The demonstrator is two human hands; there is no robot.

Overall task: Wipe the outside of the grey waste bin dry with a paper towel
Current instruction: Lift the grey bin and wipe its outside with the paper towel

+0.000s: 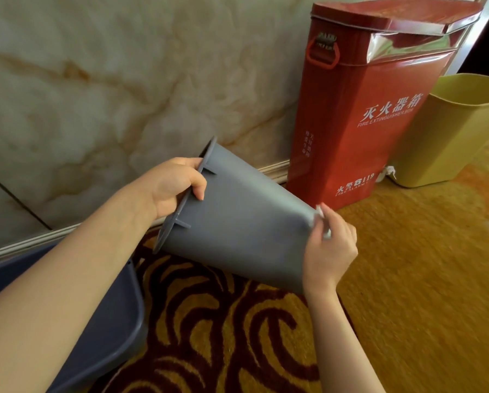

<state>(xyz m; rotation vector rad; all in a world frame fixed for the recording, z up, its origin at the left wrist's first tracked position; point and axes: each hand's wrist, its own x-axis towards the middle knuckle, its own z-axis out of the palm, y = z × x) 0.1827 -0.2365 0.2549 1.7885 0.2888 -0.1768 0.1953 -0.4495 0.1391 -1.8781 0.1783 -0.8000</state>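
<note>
The grey waste bin [243,222] is held in the air on its side, rim to the upper left and base to the lower right. My left hand [172,184] grips the rim, thumb on the outer wall and fingers inside. My right hand [328,251] is at the base end, its fingers closed on a small white paper towel [321,214] pressed against the bin's bottom edge. Most of the towel is hidden inside that hand.
A red fire extinguisher box [362,109] stands against the marble wall [110,80], with a yellow bin [450,129] to its right. A dark blue-grey tub [118,316] sits at the lower left on the patterned carpet [407,279].
</note>
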